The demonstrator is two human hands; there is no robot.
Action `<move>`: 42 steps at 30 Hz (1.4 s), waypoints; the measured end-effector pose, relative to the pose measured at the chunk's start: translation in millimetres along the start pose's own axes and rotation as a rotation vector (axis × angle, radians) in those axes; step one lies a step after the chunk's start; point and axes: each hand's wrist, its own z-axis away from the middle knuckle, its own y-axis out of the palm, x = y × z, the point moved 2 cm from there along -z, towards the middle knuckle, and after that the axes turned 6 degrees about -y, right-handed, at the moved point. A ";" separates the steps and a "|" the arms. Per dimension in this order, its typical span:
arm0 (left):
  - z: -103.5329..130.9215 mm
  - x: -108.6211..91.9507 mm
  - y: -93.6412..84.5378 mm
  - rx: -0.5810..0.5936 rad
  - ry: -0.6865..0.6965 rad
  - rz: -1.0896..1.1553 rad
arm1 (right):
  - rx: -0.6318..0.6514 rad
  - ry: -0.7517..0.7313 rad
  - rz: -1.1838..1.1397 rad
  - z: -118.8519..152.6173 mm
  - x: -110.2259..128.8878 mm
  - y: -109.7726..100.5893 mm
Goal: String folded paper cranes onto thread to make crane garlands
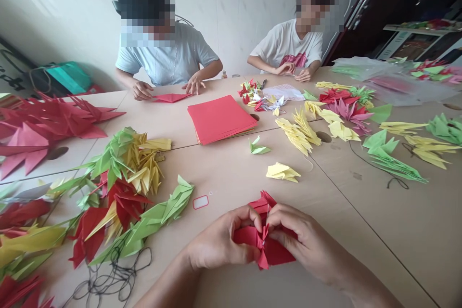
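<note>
Low over the near edge of the table, a red folded paper piece (279, 251) is held between both hands. My left hand (225, 238) pinches its left side, thumb and index finger closed near the middle fold. From the other side my right hand (301, 238) grips it, fingertips pressed close to the same fold. Part of the paper is hidden behind the fingers. Just beyond the hands lies a yellow folded paper piece (283, 172), with a small green folded piece (258, 146) farther back.
A stack of red paper sheets (222, 119) lies mid-table. Strung paper cranes (122, 202) and tangled black cord (108, 272) cover the left; yellow bundles (298, 132) and green ones (393, 156) lie right. Across the table, one person's hands (195, 83) rest near red folded paper (171, 97); another person sits right.
</note>
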 end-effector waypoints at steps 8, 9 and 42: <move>0.2 -1.8 1.3 -0.008 0.013 0.054 | 0.045 0.022 0.032 0.0 1.6 -2.9; -0.1 -1.7 1.7 0.004 0.018 0.076 | 0.050 0.040 0.027 0.0 2.3 -2.6; -8.8 -1.8 2.1 -0.203 0.177 0.182 | -0.186 0.148 -0.144 -3.9 2.1 3.2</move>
